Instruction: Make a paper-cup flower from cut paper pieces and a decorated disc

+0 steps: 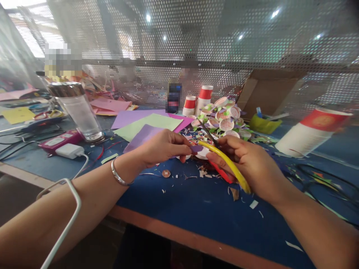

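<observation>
My left hand (168,147) pinches a small piece of purple paper (197,148) between thumb and fingers. Close by on the right, my right hand (245,158) grips a pair of scissors (224,158) with yellow and red handles, the dark blades pointing up and to the left. Part of the handle is hidden by the fingers. Behind both hands lies a heap of cut paper-cup bottoms (226,124) mixed with green and purple scraps. Sheets of green paper (148,127) and purple paper (144,136) lie behind my left hand.
A glass bottle (81,112) and a pink box (60,142) with a white charger (70,151) stand left. Stacked paper cups (311,132) lean at right, before a cardboard box (266,93). A white cable (74,201) crosses my left forearm. Perforated metal mesh (157,48) closes the back.
</observation>
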Action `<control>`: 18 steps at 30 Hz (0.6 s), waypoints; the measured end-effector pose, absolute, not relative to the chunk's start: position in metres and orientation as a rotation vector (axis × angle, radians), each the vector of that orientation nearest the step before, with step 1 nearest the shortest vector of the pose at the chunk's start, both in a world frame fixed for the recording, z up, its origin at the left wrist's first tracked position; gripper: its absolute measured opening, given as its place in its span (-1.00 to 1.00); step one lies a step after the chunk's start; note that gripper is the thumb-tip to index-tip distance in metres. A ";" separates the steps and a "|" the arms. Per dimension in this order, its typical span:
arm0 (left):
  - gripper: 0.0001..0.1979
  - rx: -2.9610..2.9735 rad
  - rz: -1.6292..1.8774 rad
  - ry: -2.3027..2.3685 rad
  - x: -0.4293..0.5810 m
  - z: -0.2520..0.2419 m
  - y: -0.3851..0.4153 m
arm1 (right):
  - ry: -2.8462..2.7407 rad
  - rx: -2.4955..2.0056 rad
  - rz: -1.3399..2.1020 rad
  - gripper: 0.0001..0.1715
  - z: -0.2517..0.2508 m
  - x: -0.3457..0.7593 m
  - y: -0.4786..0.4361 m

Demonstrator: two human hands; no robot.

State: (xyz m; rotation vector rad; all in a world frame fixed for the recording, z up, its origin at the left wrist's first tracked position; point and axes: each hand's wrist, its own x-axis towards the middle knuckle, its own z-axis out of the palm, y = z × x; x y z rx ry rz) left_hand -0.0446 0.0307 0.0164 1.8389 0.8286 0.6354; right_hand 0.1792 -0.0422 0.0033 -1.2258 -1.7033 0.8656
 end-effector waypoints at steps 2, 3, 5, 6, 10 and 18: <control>-0.89 1.773 0.627 0.792 -0.041 0.016 0.027 | -1.624 -1.166 0.858 -0.58 0.005 0.175 -0.043; -0.89 1.759 0.615 0.775 -0.039 0.016 0.025 | -1.604 -1.140 0.841 -0.55 0.005 0.173 -0.042; -0.89 1.762 0.587 0.737 -0.038 0.016 0.023 | -1.597 -1.101 0.796 -0.52 0.004 0.171 -0.041; -0.88 1.771 0.570 0.716 -0.037 0.015 0.022 | -1.607 -1.089 0.776 -0.52 0.003 0.171 -0.040; -0.88 1.799 0.556 0.675 -0.036 0.014 0.019 | -1.649 -1.047 0.738 -0.53 0.000 0.170 -0.040; -0.94 1.697 0.656 0.690 -0.031 0.014 0.018 | -1.640 -1.046 0.793 -0.55 0.000 0.169 -0.040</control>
